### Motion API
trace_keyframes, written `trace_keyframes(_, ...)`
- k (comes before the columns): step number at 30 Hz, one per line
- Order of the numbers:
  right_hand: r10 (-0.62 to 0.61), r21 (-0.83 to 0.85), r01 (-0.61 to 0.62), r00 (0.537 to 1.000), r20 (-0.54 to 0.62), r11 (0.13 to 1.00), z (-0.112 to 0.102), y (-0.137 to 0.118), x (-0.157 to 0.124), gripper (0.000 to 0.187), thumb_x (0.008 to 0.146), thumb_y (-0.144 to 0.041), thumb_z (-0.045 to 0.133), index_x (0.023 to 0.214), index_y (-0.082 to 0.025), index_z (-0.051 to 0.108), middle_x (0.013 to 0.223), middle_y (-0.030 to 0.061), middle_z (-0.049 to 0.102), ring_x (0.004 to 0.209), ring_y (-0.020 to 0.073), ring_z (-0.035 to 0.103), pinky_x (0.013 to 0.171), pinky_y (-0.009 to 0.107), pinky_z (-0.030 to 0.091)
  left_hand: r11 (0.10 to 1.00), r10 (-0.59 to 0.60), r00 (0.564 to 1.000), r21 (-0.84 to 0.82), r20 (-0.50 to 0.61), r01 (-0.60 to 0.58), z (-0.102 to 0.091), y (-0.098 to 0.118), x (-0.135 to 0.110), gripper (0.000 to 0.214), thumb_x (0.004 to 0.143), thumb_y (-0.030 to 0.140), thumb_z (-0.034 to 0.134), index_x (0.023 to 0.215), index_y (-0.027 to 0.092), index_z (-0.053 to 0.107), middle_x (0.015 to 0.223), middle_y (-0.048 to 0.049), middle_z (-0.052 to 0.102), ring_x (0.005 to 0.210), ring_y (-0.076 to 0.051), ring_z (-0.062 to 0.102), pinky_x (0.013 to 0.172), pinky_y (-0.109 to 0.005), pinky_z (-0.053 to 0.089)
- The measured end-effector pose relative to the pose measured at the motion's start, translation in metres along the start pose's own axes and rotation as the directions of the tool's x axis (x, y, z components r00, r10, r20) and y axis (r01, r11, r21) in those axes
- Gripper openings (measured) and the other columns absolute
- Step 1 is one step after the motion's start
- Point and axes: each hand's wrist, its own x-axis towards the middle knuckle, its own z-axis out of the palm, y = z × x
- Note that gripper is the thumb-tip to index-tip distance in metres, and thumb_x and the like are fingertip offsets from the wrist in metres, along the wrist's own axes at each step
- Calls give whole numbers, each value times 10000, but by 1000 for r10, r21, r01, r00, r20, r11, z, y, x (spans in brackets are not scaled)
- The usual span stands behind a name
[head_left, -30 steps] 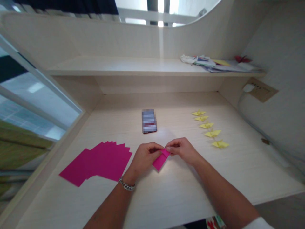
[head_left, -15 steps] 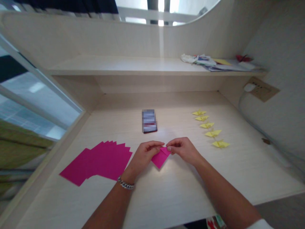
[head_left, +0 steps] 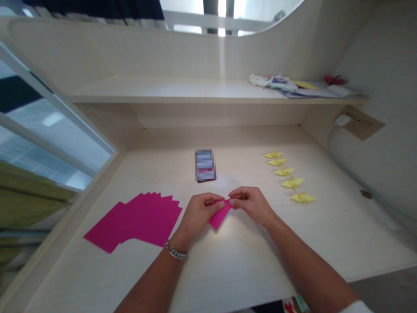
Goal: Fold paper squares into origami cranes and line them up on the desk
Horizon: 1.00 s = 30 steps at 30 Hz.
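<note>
A small folded piece of magenta paper (head_left: 219, 216) is held just above the desk between both hands. My left hand (head_left: 198, 214), with a metal bracelet on its wrist, pinches the paper's upper left part. My right hand (head_left: 250, 203) pinches its top right corner, fingertips almost touching those of the left. To the left lies a fanned stack of magenta paper squares (head_left: 137, 220) flat on the desk.
A phone (head_left: 205, 165) lies face up behind my hands. Several yellow folded paper cranes (head_left: 288, 176) form a row on the right. A shelf above carries loose papers and a red paper figure (head_left: 304, 86). A wall socket with a cable (head_left: 356, 124) is at right.
The folded magenta piece has become narrower as the hands press its flap together. Both hands have stayed in almost the same spot.
</note>
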Motion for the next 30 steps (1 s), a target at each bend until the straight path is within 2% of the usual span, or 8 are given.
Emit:
trace_keyframes(7, -32, 10, 32, 999, -25, 999, 1, 1, 1, 243, 626, -230, 739, 835, -141, 653, 631, 13, 660, 548, 125, 591, 559, 260, 473, 998, -33, 998, -45, 54, 36, 2, -4, 1, 222, 716, 283, 696, 878, 131, 697, 858, -95, 731, 742, -177, 657, 662, -261, 490)
trace_keyframes(11, -42, 57, 46, 997, -67, 997, 1, 1, 3, 264, 606, -239, 752, 827, -143, 645, 634, 12, 666, 541, 128, 597, 552, 260, 476, 997, -33, 999, -67, 28, 34, 3, -5, 1, 226, 701, 277, 710, 875, 133, 691, 851, -90, 732, 725, -173, 655, 650, -258, 487)
trace_keyframes(23, -53, -100, 49, 998, -39, 994, 1, -3, -1, 152, 654, -244, 718, 758, -139, 684, 604, 15, 650, 544, 128, 583, 546, 253, 468, 997, -39, 997, -70, 64, 44, 5, 0, -1, 228, 696, 283, 716, 864, 131, 698, 860, -96, 732, 755, -181, 657, 690, -273, 490)
trace_keyframes(30, -45, 39, 49, 996, -83, 998, 4, -4, -3, 265, 588, -255, 774, 810, -146, 677, 690, 28, 689, 618, 151, 636, 617, 277, 508, 999, -23, 999, -36, -27, 22, 5, 1, -1, 218, 719, 309, 695, 835, 125, 710, 833, -96, 734, 720, -173, 648, 658, -258, 481)
